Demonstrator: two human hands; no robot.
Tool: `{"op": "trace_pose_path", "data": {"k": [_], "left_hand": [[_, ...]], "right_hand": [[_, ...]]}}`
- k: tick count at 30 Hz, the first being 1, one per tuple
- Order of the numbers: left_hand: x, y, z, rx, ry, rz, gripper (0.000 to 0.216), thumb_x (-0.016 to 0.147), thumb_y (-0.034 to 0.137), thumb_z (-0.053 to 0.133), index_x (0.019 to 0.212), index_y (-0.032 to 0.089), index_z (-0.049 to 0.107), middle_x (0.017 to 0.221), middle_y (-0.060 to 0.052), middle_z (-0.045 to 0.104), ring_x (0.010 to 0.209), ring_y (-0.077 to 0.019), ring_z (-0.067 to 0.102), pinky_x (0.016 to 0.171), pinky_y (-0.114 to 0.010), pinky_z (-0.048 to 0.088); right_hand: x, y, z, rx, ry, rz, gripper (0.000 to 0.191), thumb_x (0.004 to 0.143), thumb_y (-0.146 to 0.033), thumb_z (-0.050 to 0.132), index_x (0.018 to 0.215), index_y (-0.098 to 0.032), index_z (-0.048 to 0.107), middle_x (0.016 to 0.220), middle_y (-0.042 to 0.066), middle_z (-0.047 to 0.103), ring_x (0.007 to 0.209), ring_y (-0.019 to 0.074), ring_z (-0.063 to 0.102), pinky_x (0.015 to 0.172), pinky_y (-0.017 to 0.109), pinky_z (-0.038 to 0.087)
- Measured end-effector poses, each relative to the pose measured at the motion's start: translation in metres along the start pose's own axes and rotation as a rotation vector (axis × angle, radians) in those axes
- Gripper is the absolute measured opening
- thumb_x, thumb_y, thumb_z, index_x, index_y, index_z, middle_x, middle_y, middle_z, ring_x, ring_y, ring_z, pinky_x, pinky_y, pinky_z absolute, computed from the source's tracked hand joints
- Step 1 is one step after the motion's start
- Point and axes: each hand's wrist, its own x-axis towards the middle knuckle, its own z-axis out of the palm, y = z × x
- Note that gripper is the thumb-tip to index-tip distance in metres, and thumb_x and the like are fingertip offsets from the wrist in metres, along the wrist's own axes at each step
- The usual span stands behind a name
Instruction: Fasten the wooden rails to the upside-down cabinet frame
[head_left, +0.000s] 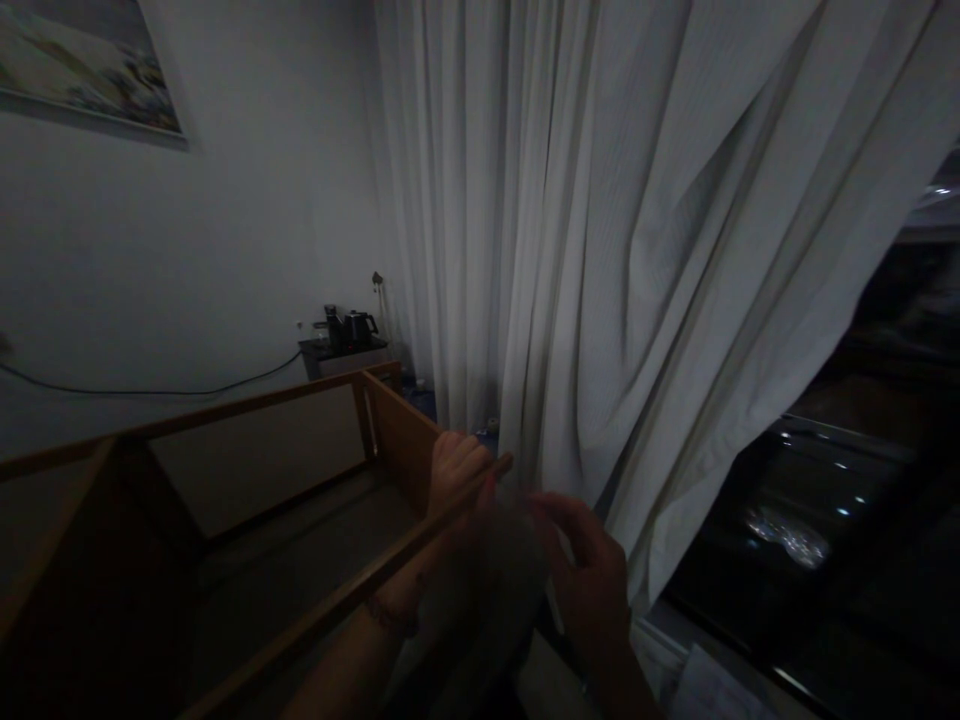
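Observation:
In dim light my left hand (455, 468) rests closed over the top corner of a wooden frame (390, 425), fingers curled on its rail. Just to the right, my right hand (592, 575) is raised with its fingers bent in a pinch on a thin, pale sheer cloth (495, 590) that hangs down between my two hands. The white curtain (600, 250) drops right behind both hands.
The open wooden frame spans the lower left, with a bare panel inside. On a small dark stand (341, 352) by the wall sit a kettle and a cup. A picture (82, 65) hangs upper left. A dark window (847, 480) shows at the right.

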Motion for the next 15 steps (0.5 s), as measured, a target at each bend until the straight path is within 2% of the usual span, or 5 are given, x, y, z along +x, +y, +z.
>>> {"op": "trace_pose_path", "data": {"k": [5, 8, 11, 13, 15], "left_hand": [[-0.001, -0.005, 0.007, 0.000, 0.047, 0.016, 0.026, 0.091, 0.032, 0.034, 0.068, 0.023, 0.041, 0.066, -0.003, 0.046, 0.071, -0.0219, 0.045, 0.073, -0.039, 0.038], [-0.002, -0.007, 0.010, -0.004, 0.062, 0.012, 0.028, 0.092, 0.034, 0.033, 0.067, 0.023, 0.041, 0.066, -0.003, 0.047, 0.072, -0.0222, 0.045, 0.073, -0.039, 0.037], [-0.002, -0.011, 0.016, -0.002, 0.106, 0.020, 0.031, 0.091, 0.039, 0.031, 0.066, 0.023, 0.041, 0.064, -0.003, 0.045, 0.069, -0.0221, 0.044, 0.071, -0.039, 0.035], [-0.002, -0.014, 0.021, 0.003, 0.152, 0.019, 0.034, 0.091, 0.041, 0.029, 0.065, 0.023, 0.041, 0.063, -0.002, 0.043, 0.068, -0.0220, 0.044, 0.071, -0.039, 0.034], [-0.003, -0.016, 0.024, 0.002, 0.175, 0.013, 0.036, 0.091, 0.043, 0.027, 0.065, 0.023, 0.041, 0.062, -0.002, 0.042, 0.069, -0.0222, 0.044, 0.072, -0.039, 0.034]], "right_hand": [[0.000, -0.001, 0.003, -0.046, 0.053, -0.059, 0.018, 0.094, -0.032, 0.058, 0.100, -0.026, 0.074, 0.100, 0.003, 0.078, 0.092, 0.0209, 0.074, 0.083, 0.032, 0.059], [-0.001, -0.001, 0.007, 0.024, 0.082, 0.022, 0.021, 0.094, -0.033, 0.058, 0.111, -0.025, 0.068, 0.100, 0.004, 0.078, 0.094, 0.0218, 0.074, 0.083, 0.035, 0.059], [-0.004, 0.000, 0.014, 0.193, 0.122, 0.145, 0.039, 0.092, -0.035, 0.062, 0.128, -0.023, 0.052, 0.096, 0.006, 0.079, 0.095, 0.0227, 0.074, 0.085, 0.038, 0.059], [-0.006, 0.002, 0.017, 0.293, 0.113, 0.203, 0.034, 0.092, -0.037, 0.063, 0.121, -0.022, 0.053, 0.094, 0.007, 0.079, 0.090, 0.0228, 0.075, 0.082, 0.038, 0.060], [-0.006, 0.005, 0.017, 0.305, 0.090, 0.190, 0.018, 0.093, -0.035, 0.061, 0.107, -0.022, 0.059, 0.097, 0.007, 0.078, 0.088, 0.0216, 0.075, 0.080, 0.037, 0.060]]}}
